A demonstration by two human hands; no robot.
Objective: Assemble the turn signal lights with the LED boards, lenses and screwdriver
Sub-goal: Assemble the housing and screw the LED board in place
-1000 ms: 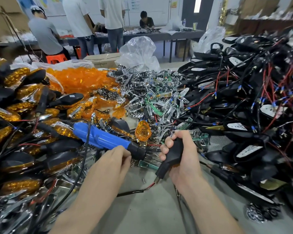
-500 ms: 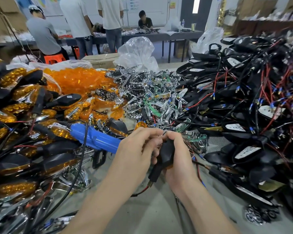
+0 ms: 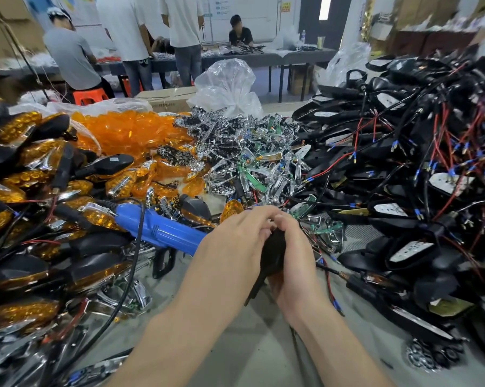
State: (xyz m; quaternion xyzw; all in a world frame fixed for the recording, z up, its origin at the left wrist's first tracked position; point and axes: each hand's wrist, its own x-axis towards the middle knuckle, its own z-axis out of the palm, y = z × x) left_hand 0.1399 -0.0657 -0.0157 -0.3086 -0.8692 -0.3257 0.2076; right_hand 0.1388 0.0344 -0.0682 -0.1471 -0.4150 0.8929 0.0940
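Bare tabletop [image 3: 263,353] open at 6 o'clock only. The blue screwdriver [image 3: 163,230] and amber light pile [image 3: 26,191] block 9 o'clock; chrome parts heap [image 3: 249,163] closes 12, wired black housings [image 3: 403,191] close 3.

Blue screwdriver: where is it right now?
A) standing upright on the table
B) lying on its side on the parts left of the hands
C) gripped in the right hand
B: the blue screwdriver lies on its side on the pile of parts, while the left hand and right hand both hold the black housing.
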